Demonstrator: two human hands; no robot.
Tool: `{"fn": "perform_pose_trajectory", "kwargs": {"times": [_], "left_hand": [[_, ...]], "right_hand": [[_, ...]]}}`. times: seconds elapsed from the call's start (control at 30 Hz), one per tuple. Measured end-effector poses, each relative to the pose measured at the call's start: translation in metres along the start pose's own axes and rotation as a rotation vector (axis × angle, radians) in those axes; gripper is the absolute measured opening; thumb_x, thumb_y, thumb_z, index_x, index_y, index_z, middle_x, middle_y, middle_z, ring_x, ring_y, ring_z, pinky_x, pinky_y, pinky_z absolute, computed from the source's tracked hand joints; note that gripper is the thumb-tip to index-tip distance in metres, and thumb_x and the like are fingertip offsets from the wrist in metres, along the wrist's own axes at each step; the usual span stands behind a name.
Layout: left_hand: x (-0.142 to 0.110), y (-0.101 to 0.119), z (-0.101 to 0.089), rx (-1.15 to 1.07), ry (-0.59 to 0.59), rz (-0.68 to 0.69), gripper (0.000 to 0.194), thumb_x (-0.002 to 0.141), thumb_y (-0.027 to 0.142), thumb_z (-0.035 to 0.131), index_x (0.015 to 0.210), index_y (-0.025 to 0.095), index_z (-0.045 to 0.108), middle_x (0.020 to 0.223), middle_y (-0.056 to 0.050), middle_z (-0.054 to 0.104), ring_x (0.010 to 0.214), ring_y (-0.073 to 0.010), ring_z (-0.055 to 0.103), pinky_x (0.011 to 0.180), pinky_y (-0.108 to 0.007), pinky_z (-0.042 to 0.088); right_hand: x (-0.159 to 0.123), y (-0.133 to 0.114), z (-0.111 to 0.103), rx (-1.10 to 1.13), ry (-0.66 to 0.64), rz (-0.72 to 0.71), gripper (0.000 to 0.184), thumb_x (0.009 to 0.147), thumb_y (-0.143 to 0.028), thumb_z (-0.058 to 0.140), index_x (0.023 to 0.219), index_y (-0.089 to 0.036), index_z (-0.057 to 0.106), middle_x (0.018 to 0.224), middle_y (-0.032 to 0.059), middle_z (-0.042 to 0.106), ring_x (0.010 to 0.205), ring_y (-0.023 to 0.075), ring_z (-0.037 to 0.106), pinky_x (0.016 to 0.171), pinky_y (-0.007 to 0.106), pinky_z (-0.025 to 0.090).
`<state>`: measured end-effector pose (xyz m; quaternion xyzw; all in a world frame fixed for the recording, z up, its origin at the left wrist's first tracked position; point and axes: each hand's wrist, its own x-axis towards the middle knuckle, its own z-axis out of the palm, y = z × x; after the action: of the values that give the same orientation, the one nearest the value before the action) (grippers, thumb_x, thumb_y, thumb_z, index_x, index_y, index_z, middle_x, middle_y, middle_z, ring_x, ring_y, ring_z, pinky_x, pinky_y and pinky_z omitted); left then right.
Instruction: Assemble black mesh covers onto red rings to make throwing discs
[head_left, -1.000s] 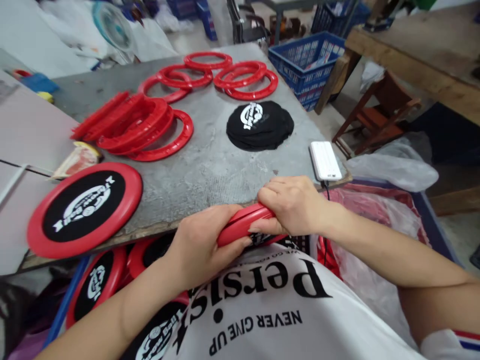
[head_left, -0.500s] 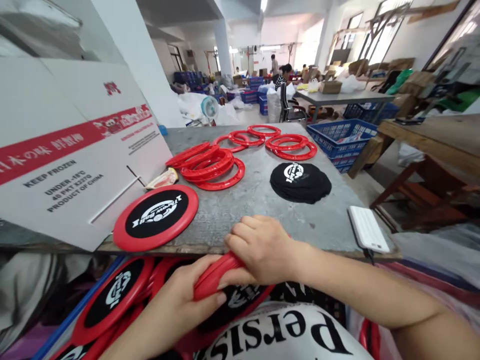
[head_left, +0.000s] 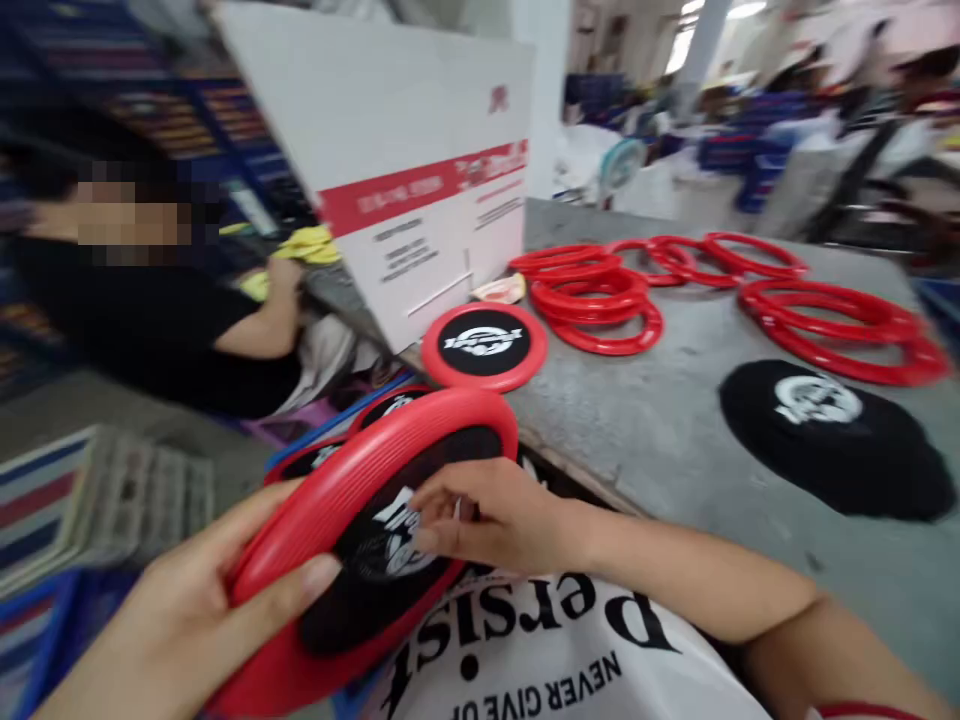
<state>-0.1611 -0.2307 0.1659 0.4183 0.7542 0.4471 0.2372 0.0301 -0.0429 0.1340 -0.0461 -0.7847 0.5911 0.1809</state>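
My left hand (head_left: 202,590) grips the red rim of a flying disc (head_left: 356,585) with a black fabric centre and white print. The disc is tilted in front of my body, off the table edge. Over its black centre is my right hand (head_left: 495,515), its fingers loosely bent and apart with nothing between them; whether the fingertips touch the fabric I cannot tell. Another red and black disc (head_left: 487,345) lies on the table's near left corner. More discs (head_left: 386,408) sit below the table edge, partly hidden by the held one.
Loose red rings (head_left: 600,340) lie across the grey table (head_left: 637,430), with black printed fabric (head_left: 862,440) at the right. A white carton (head_left: 420,130) stands at the left edge. Beyond it sits a person in black (head_left: 135,330), near yellow cloth (head_left: 307,245).
My view has swung left. The disc has come up and left in my left hand, its printed face turned more toward me. My right hand has let go of the rim.
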Motion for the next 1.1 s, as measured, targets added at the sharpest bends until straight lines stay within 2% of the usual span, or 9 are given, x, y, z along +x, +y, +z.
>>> {"fn": "perform_pose_trajectory", "kwargs": {"times": [0.03, 0.1, 0.2, 0.3, 0.43, 0.6, 0.77, 0.93, 1.1], "left_hand": [[-0.009, 0.007, 0.001, 0.074, 0.008, -0.049, 0.046, 0.073, 0.053, 0.076, 0.117, 0.044, 0.07, 0.097, 0.004, 0.08, 0.083, -0.0338, 0.075, 0.066, -0.045, 0.064], [-0.025, 0.017, 0.008, 0.198, 0.082, -0.032, 0.05, 0.075, 0.058, 0.073, 0.119, 0.034, 0.069, 0.098, -0.002, 0.079, 0.08, -0.0322, 0.075, 0.066, -0.042, 0.062], [-0.042, 0.014, 0.029, 0.39, 0.2, -0.094, 0.055, 0.083, 0.059, 0.066, 0.128, 0.027, 0.061, 0.102, -0.006, 0.078, 0.085, -0.0326, 0.075, 0.071, -0.043, 0.06], [-0.051, -0.008, 0.055, 0.41, 0.237, -0.185, 0.062, 0.09, 0.058, 0.058, 0.14, 0.022, 0.049, 0.11, -0.012, 0.076, 0.093, -0.0352, 0.075, 0.075, -0.047, 0.058], [-0.05, -0.053, 0.086, 0.253, 0.227, -0.234, 0.066, 0.095, 0.058, 0.049, 0.144, 0.015, 0.039, 0.128, -0.021, 0.068, 0.114, -0.039, 0.068, 0.092, -0.056, 0.054], [-0.04, -0.091, 0.107, -0.025, 0.222, -0.171, 0.059, 0.099, 0.049, 0.048, 0.147, 0.019, 0.033, 0.146, -0.019, 0.055, 0.134, -0.0333, 0.056, 0.11, -0.052, 0.044], [-0.017, -0.098, 0.1, -0.204, 0.293, -0.195, 0.045, 0.097, 0.045, 0.058, 0.134, 0.022, 0.047, 0.134, -0.013, 0.062, 0.124, -0.0291, 0.06, 0.103, -0.045, 0.049], [0.016, -0.098, 0.073, -0.32, 0.379, -0.257, 0.054, 0.076, 0.042, 0.082, 0.117, 0.021, 0.054, 0.118, -0.009, 0.066, 0.11, -0.0277, 0.066, 0.096, -0.042, 0.052], [0.028, -0.094, 0.05, -0.641, 0.475, -0.365, 0.052, 0.071, 0.034, 0.085, 0.112, 0.021, 0.056, 0.105, -0.004, 0.069, 0.09, -0.0186, 0.067, 0.078, -0.03, 0.054]], "right_hand": [[0.011, -0.002, 0.007, 0.123, -0.045, 0.052, 0.05, 0.085, -0.064, 0.067, 0.103, -0.018, 0.067, 0.086, 0.0023, 0.071, 0.075, 0.0133, 0.066, 0.07, 0.026, 0.052], [0.03, -0.002, 0.025, 0.348, -0.14, 0.117, 0.054, 0.078, -0.066, 0.074, 0.101, -0.018, 0.066, 0.086, 0.002, 0.07, 0.077, 0.0149, 0.065, 0.071, 0.028, 0.053], [0.049, 0.006, 0.051, 0.497, -0.222, 0.177, 0.052, 0.075, -0.063, 0.079, 0.097, -0.018, 0.066, 0.088, 0.0021, 0.07, 0.081, 0.0173, 0.066, 0.075, 0.031, 0.054], [0.057, 0.023, 0.067, 0.476, -0.211, 0.25, 0.049, 0.075, -0.059, 0.08, 0.097, -0.017, 0.066, 0.089, 0.0028, 0.07, 0.084, 0.0188, 0.065, 0.076, 0.031, 0.053], [0.057, 0.054, 0.072, 0.463, -0.178, 0.387, 0.053, 0.069, -0.057, 0.084, 0.096, -0.017, 0.063, 0.086, 0.0013, 0.068, 0.079, 0.0167, 0.062, 0.071, 0.029, 0.05], [0.066, 0.082, 0.064, 0.34, -0.218, 0.482, 0.061, 0.062, -0.058, 0.088, 0.095, -0.016, 0.059, 0.085, 0.0008, 0.064, 0.076, 0.0155, 0.058, 0.068, 0.03, 0.047], [0.095, 0.094, 0.059, 0.41, -0.333, 0.431, 0.062, 0.062, -0.057, 0.088, 0.099, -0.017, 0.059, 0.085, -0.0013, 0.064, 0.073, 0.014, 0.057, 0.068, 0.029, 0.047], [0.135, 0.109, 0.064, 0.495, -0.428, 0.376, 0.062, 0.06, -0.053, 0.091, 0.103, -0.017, 0.062, 0.09, 0.0, 0.066, 0.079, 0.0157, 0.06, 0.073, 0.03, 0.05], [0.162, 0.13, 0.074, 0.511, -0.452, 0.316, 0.049, 0.068, -0.044, 0.087, 0.099, -0.017, 0.062, 0.09, 0.0011, 0.068, 0.081, 0.0158, 0.062, 0.076, 0.031, 0.05]]}}
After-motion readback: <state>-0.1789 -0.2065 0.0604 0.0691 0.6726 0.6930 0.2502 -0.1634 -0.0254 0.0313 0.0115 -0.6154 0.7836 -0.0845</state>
